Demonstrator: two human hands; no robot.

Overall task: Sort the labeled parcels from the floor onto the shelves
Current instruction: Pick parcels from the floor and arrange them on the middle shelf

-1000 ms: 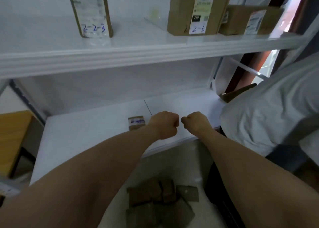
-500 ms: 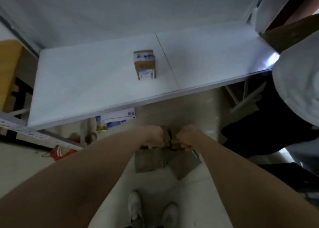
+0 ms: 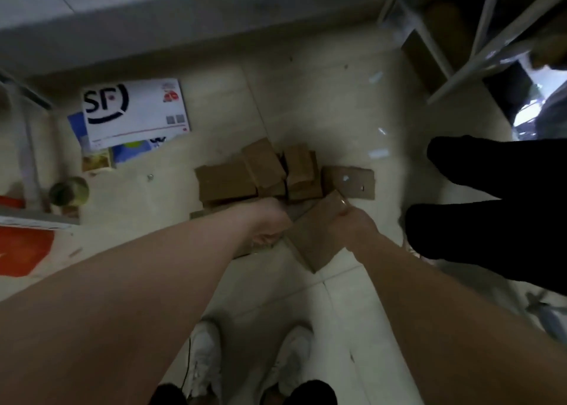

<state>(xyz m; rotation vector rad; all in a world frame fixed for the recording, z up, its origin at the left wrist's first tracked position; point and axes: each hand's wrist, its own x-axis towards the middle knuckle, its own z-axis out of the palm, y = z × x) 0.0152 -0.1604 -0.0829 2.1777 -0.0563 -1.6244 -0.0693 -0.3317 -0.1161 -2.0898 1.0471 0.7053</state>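
Note:
Several brown cardboard parcels (image 3: 264, 171) lie in a pile on the pale tiled floor (image 3: 337, 104). A flat brown parcel (image 3: 313, 236) sits at the near edge of the pile, tilted. My right hand (image 3: 356, 223) grips its right top corner. My left hand (image 3: 270, 220) reaches down at the parcel's left side, fingers curled under and hidden against the pile; whether it holds anything is unclear. The front edge of the lower shelf (image 3: 153, 33) runs along the top of the view.
A white SF envelope (image 3: 135, 110) lies on the floor at the left, over coloured packets. A green round object (image 3: 69, 191) and red item (image 3: 21, 248) sit far left. Another person's dark legs (image 3: 491, 208) stand at the right. My white shoes (image 3: 205, 358) are below.
My view has swung down from the shelves to the floor. Both hands dropped from the shelf edge to the parcel pile, and my right hand has taken hold of a flat parcel.

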